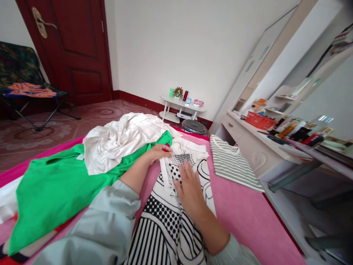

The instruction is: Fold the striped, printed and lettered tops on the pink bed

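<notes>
A white garment with black dots, stripes and curved lines [165, 211] lies spread in front of me on a pink-covered bed [234, 213]. At its upper left edge my left hand [157, 154] is closed, pinching the white fabric between thumb and fingers. My right hand [190, 189] lies palm down on the middle of the garment, fingers stretched out. A green garment [63, 187] is to the left, with a crumpled white garment [118, 138] partly over it. On the right rests a folded striped top [233, 162].
A dressing table [245, 138] with a red basket [259, 120], several bottles and a mirror stands along the right. Beyond the bed is a small white table [180, 102]. A folding chair [30, 92] bearing an orange cloth [29, 89] stands at left by a dark red door [74, 48].
</notes>
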Demonstrator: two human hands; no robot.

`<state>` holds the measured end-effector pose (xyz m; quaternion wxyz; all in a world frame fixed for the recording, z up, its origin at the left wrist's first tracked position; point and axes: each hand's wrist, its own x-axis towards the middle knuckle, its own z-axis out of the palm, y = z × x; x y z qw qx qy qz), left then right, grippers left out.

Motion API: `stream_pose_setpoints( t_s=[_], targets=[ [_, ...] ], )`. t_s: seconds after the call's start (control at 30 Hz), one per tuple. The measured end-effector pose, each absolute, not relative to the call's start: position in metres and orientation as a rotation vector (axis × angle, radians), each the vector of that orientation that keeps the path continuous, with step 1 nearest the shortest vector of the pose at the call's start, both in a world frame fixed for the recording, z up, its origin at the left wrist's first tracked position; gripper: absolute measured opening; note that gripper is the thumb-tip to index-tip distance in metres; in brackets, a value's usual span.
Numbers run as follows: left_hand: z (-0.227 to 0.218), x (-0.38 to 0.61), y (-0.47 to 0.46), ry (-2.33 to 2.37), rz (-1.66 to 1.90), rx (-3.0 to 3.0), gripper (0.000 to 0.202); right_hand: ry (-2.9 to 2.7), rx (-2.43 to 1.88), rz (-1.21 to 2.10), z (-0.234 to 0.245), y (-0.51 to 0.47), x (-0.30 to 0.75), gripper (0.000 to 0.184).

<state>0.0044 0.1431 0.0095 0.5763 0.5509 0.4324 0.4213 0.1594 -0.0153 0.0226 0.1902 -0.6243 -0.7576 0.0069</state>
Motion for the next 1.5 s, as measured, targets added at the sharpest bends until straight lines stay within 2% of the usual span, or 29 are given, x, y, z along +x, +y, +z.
stream_pose_setpoints(
  t_s=[0.13, 0.2, 0.27, 0.33, 0.47, 0.6, 0.7, 0.77, 0.93, 1.07, 1.27, 1.4, 1.5],
  targets=[
    [0.016, 0.004, 0.14, 1.044, 0.897, 1.271, 0.038, -2.194, -1.66, -0.039, 0.035, -0.028, 0.144, 0.021],
    [0.02, 0.005, 0.138, 1.008, 0.879, 1.281, 0.04, -2.196, -1.609, -0.024, 0.038, -0.03, 0.14, 0.016],
    [0.028, 0.008, 0.134, 0.982, 0.885, 1.296, 0.041, -2.076, -1.557, 0.084, 0.038, -0.025, 0.145, 0.018],
    [0.04, 0.011, 0.128, 0.948, 0.863, 1.31, 0.042, -1.835, -1.535, 0.28, 0.037, -0.016, 0.159, 0.028],
    [0.067, 0.018, 0.112, 0.767, 0.598, 1.333, 0.048, -1.297, -1.479, 0.525, 0.034, 0.008, 0.199, 0.032],
    [0.065, 0.033, 0.109, 0.679, 0.466, 1.444, 0.037, -1.159, -1.456, 0.549, 0.027, 0.021, 0.222, 0.03],
    [0.044, 0.05, 0.113, 0.889, 0.715, 1.695, 0.019, -1.232, -1.43, 0.432, 0.026, 0.022, 0.222, 0.024],
    [0.029, 0.061, 0.112, 0.964, 0.878, 1.944, 0.018, -1.345, -1.379, 0.274, 0.028, 0.02, 0.218, 0.022],
    [0.013, 0.075, 0.095, 1.023, 0.841, 2.422, 0.055, -1.622, -1.378, 0.112, 0.026, 0.019, 0.214, 0.03],
    [0.011, 0.074, 0.088, 1.094, 0.733, 2.504, 0.071, -1.671, -1.562, 0.185, 0.007, 0.027, 0.221, 0.046],
    [0.005, 0.068, 0.071, 1.093, 0.491, 2.625, 0.07, -1.772, -1.656, 0.064, 0.0, 0.03, 0.222, 0.052],
    [0.009, 0.061, 0.053, 1.121, 0.296, 2.702, 0.08, -1.972, -1.621, -0.089, 0.008, 0.024, 0.215, 0.053],
    [0.015, 0.052, 0.041, 1.097, 0.189, 2.709, 0.077, -2.075, -1.641, -0.09, 0.012, 0.019, 0.21, 0.051]
  ],
)
